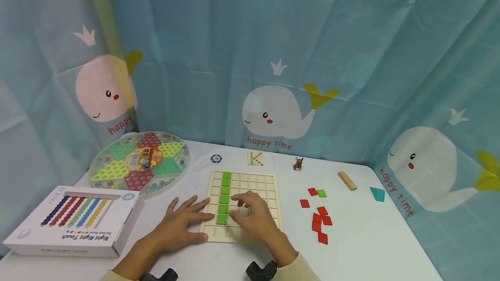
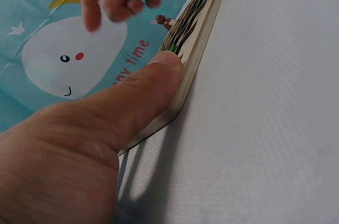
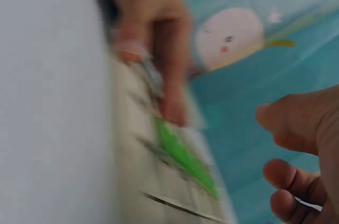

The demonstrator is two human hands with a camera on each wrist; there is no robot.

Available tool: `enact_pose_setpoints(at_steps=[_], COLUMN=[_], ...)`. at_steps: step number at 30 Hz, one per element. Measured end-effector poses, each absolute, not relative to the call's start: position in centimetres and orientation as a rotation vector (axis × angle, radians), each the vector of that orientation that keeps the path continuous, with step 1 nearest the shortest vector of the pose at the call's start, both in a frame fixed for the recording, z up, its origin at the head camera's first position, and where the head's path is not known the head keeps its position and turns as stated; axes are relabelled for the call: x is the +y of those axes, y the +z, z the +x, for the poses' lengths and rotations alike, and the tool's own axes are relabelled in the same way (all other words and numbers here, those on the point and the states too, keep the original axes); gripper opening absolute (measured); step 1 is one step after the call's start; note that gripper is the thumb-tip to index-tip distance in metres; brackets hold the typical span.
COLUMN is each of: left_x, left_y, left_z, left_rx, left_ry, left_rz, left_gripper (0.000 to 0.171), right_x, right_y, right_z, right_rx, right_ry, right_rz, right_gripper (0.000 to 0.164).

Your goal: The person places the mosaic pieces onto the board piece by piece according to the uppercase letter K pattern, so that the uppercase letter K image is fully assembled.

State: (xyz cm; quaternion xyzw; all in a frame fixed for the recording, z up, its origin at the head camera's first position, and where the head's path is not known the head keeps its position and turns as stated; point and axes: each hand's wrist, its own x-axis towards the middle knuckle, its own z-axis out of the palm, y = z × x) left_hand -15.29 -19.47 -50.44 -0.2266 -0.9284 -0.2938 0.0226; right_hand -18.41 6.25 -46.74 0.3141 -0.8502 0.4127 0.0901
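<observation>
A light wooden grid board (image 1: 270, 190) lies on the white table, with several green square tiles (image 1: 224, 199) lined up in one column of its cells. My left hand (image 1: 177, 224) spreads its fingers across the board's left side; in the left wrist view its thumb (image 2: 143, 86) presses on the board's edge. Over the middle of the board hovers my right hand (image 1: 254, 216), just right of the green column. In the right wrist view its thumb (image 3: 291, 121) and bent fingers stand apart, with nothing between them.
Right of the board lie several red tiles (image 1: 317, 226) and a loose green tile (image 1: 321, 193). Beyond are a wooden block (image 1: 347, 181), teal piece (image 1: 377, 194), small animal figurine (image 1: 298, 164), patterned card (image 1: 256, 158) and round chip (image 1: 216, 158). A game box (image 1: 74, 224) and round game board (image 1: 117, 155) stand left.
</observation>
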Motion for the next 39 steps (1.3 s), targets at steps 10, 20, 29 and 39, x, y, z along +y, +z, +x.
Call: enact_pose_setpoints(at_steps=[10,20,29,39], left_x=[-19.5,-19.2,-19.3,-19.3], left_y=[-50.5,-50.6,-50.3,-50.2], left_z=[-15.3,-15.3,-15.1,-15.1], left_rx=[-2.887,-2.904,-2.910,-2.912], left_ry=[-0.963,-0.950,-0.947,-0.932], left_rz=[-0.678,-0.681,-0.661,-0.665], left_gripper=[0.055,0.055,0.056,0.056], right_x=[13.2,21.5,27.1,30.2], right_y=[-42.3,-43.0,-45.7,-47.7], right_z=[-19.8,-23.1,-26.0,-27.5], right_rx=[-2.345,-2.405,-2.681,-3.009], right_ry=[1.130,1.093,1.019,1.047], right_rz=[0.758,0.449,0.167,0.033], right_gripper=[0.037,0.038,0.044,0.055])
